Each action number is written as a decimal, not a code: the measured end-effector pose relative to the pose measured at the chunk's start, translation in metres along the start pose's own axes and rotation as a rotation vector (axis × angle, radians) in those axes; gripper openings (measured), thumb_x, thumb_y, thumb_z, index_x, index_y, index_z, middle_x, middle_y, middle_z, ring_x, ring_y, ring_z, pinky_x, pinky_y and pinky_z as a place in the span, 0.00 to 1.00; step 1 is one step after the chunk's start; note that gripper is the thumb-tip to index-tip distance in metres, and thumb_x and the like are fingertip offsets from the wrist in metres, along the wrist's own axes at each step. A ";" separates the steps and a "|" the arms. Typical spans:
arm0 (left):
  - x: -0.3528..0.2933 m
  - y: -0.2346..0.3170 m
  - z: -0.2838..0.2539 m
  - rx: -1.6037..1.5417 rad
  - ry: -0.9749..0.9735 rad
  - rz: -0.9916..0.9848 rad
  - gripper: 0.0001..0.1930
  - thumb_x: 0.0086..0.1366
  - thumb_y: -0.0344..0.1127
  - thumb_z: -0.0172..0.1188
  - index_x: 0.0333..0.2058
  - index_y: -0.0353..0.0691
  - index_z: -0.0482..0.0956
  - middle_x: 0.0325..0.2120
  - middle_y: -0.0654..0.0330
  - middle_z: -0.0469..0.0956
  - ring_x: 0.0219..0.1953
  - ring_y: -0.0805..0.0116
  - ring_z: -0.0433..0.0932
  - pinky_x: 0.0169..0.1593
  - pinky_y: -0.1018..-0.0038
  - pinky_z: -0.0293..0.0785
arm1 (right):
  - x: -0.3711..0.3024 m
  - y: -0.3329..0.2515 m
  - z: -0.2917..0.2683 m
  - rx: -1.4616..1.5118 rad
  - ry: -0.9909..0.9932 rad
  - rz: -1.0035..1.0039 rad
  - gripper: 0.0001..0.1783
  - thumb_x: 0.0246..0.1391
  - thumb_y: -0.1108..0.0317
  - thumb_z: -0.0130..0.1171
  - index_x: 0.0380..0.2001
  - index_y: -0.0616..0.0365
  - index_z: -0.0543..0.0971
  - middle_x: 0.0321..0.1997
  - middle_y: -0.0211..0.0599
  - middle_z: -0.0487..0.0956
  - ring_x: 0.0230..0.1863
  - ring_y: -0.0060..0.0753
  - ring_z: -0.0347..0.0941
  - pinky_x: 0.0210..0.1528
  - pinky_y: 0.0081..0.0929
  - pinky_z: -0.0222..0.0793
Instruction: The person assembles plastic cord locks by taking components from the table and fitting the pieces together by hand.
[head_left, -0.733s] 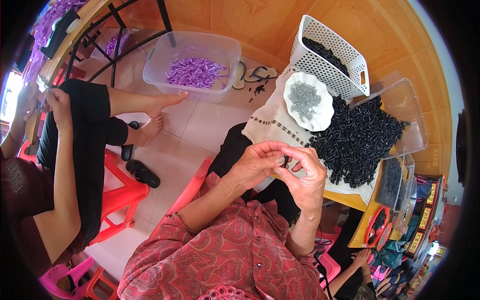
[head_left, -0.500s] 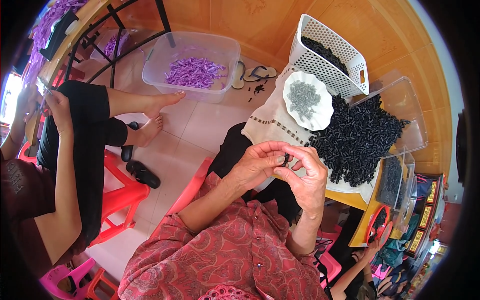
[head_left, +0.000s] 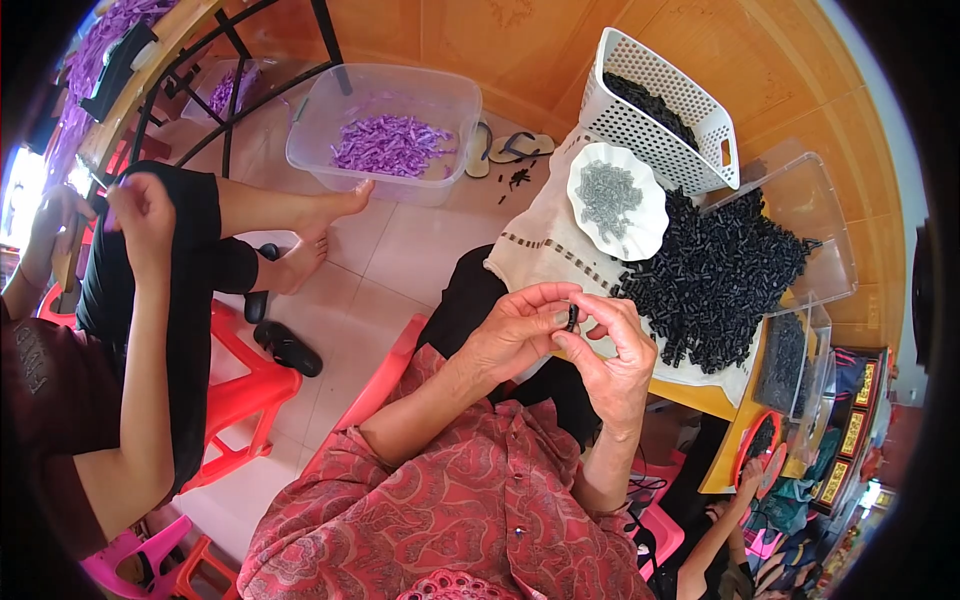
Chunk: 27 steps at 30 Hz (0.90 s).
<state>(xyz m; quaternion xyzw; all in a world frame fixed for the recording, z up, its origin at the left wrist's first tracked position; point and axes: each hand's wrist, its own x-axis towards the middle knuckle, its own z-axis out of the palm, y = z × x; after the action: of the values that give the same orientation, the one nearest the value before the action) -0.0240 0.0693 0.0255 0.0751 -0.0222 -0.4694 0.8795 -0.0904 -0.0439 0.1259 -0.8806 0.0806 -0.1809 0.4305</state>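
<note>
A small black tube-like piece [head_left: 572, 318] is pinched between the fingertips of my left hand [head_left: 508, 332], just above the table's near edge. My right hand [head_left: 612, 345] curls around from the other side, its thumb and fingers closed at the same piece. Right of my hands lies a large heap of short black pieces [head_left: 715, 275] on a pale cloth [head_left: 540, 250]. A white scalloped bowl [head_left: 655, 215] of small clear-grey bits stands at the heap's left edge, beyond my hands.
A white perforated basket [head_left: 660, 140] with black pieces stands at the table's back. Clear plastic bins [head_left: 835, 240] flank the heap. On the floor are a clear tub [head_left: 310, 150] of purple pieces, flip-flops and a red stool [head_left: 240, 390]. Co-workers sit at left and lower right.
My hands stay nearly in place, still on the black piece. The co-worker at left has raised and shifted a hand to the right; the lower-right co-worker's arm has moved slightly.
</note>
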 end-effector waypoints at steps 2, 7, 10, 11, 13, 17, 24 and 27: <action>0.002 0.001 -0.002 0.048 -0.051 0.008 0.20 0.64 0.25 0.58 0.55 0.32 0.70 0.47 0.57 0.75 0.49 0.70 0.74 0.55 0.72 0.71 | -0.001 0.000 0.000 -0.015 0.005 0.013 0.25 0.36 0.79 0.72 0.43 0.57 0.80 0.39 0.34 0.81 0.36 0.29 0.75 0.33 0.25 0.72; -0.002 0.013 0.007 0.240 -0.082 0.012 0.27 0.60 0.27 0.64 0.57 0.32 0.68 0.48 0.59 0.75 0.50 0.71 0.72 0.55 0.73 0.71 | -0.003 0.004 -0.002 -0.041 0.060 -0.051 0.24 0.36 0.80 0.72 0.42 0.58 0.80 0.34 0.34 0.81 0.35 0.29 0.75 0.33 0.25 0.72; -0.005 0.022 0.012 0.455 -0.128 0.019 0.33 0.55 0.27 0.69 0.59 0.32 0.67 0.47 0.62 0.74 0.49 0.73 0.72 0.54 0.74 0.71 | -0.003 0.003 -0.002 -0.026 0.084 -0.046 0.23 0.36 0.81 0.72 0.40 0.60 0.80 0.34 0.34 0.81 0.34 0.30 0.75 0.32 0.25 0.72; -0.005 0.023 0.013 0.558 -0.134 0.010 0.36 0.52 0.27 0.71 0.60 0.33 0.66 0.46 0.63 0.74 0.49 0.74 0.72 0.53 0.74 0.70 | -0.004 0.003 -0.002 -0.025 0.085 -0.045 0.23 0.36 0.81 0.72 0.40 0.60 0.80 0.34 0.34 0.81 0.34 0.30 0.75 0.32 0.25 0.72; -0.005 0.020 0.010 0.572 -0.136 0.031 0.37 0.51 0.26 0.72 0.60 0.33 0.67 0.45 0.63 0.74 0.48 0.75 0.72 0.53 0.75 0.70 | -0.006 0.004 -0.002 -0.012 0.087 -0.049 0.22 0.35 0.81 0.72 0.39 0.61 0.80 0.34 0.36 0.81 0.33 0.29 0.76 0.32 0.24 0.72; -0.007 0.020 0.012 0.632 -0.125 0.074 0.35 0.50 0.25 0.72 0.58 0.33 0.70 0.43 0.65 0.75 0.44 0.77 0.72 0.50 0.76 0.71 | -0.008 0.009 0.000 0.029 0.100 -0.021 0.22 0.35 0.81 0.72 0.38 0.62 0.80 0.33 0.36 0.81 0.33 0.28 0.76 0.33 0.24 0.72; -0.006 0.016 0.015 0.812 -0.179 0.264 0.32 0.51 0.25 0.72 0.56 0.35 0.72 0.37 0.62 0.76 0.38 0.77 0.75 0.43 0.78 0.76 | -0.012 0.017 -0.001 0.270 0.090 0.040 0.22 0.37 0.81 0.72 0.40 0.64 0.79 0.35 0.35 0.81 0.35 0.23 0.74 0.38 0.21 0.72; -0.008 0.018 0.019 0.972 -0.142 0.302 0.31 0.50 0.28 0.73 0.54 0.36 0.74 0.36 0.62 0.78 0.36 0.76 0.76 0.42 0.78 0.76 | -0.014 0.018 -0.001 0.319 0.085 0.050 0.22 0.38 0.81 0.72 0.41 0.64 0.79 0.36 0.35 0.81 0.36 0.22 0.73 0.40 0.20 0.71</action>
<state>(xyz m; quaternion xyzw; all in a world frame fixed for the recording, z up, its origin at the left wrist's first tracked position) -0.0158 0.0838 0.0476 0.4392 -0.3083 -0.2767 0.7972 -0.1030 -0.0512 0.1090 -0.7903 0.0909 -0.2176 0.5655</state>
